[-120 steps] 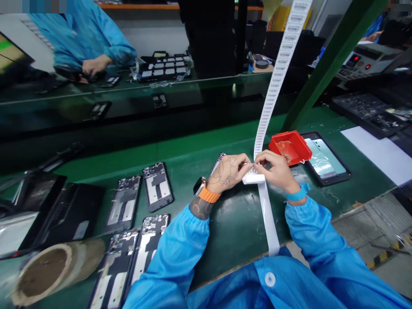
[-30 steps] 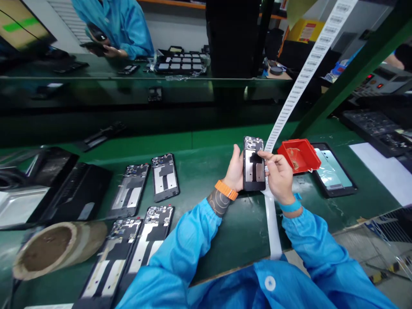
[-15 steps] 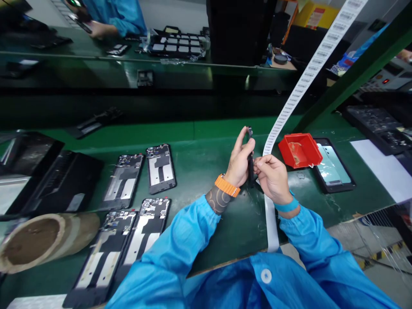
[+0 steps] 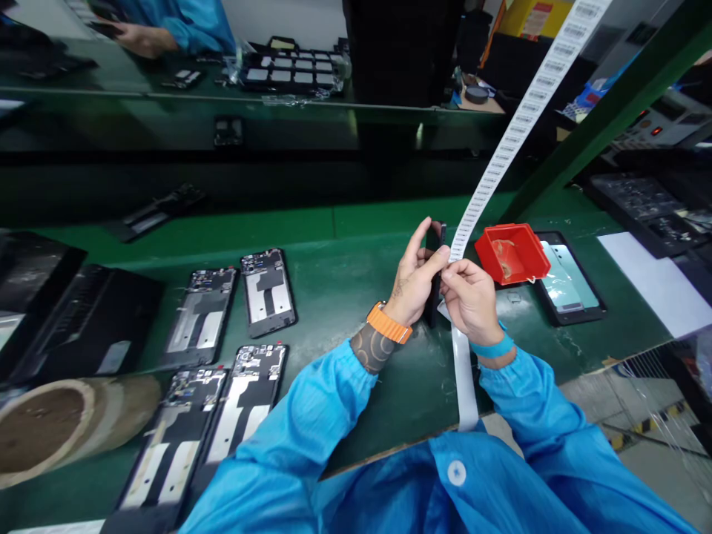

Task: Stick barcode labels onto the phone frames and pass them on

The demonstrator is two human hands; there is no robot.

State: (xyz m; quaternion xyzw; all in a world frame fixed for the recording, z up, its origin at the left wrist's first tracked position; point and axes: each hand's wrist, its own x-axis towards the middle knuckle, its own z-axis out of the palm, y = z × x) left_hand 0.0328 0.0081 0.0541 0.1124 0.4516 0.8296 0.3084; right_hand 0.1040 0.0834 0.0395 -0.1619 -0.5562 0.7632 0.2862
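My left hand (image 4: 414, 285) is closed around a dark phone (image 4: 437, 233), held on edge above the bench so that its narrow side faces me. Beside the phone's right side, my right hand (image 4: 472, 302) has thumb and fingers pinched together; whatever is between them is hidden. A long white strip of barcode labels (image 4: 509, 137) comes down from the upper right to my fingertips. A pale band (image 4: 465, 386) continues below the right hand to the bench edge. Several opened phones, one of them a phone with bare inner parts (image 4: 269, 293), lie left of my hands.
Right of my hands stands a red bin (image 4: 515, 256), beside a black tray (image 4: 575, 311) with a pale phone panel. A cardboard tube (image 4: 119, 419) and black boxes (image 4: 105, 319) occupy the left. A green post (image 4: 589, 126) slants at right. Across the bench, a co-worker's hand (image 4: 144, 38) shows.
The phone has turned slightly, showing more of its dark face. My right hand has risen a little against its side, near the label strip. The view has shifted slightly.
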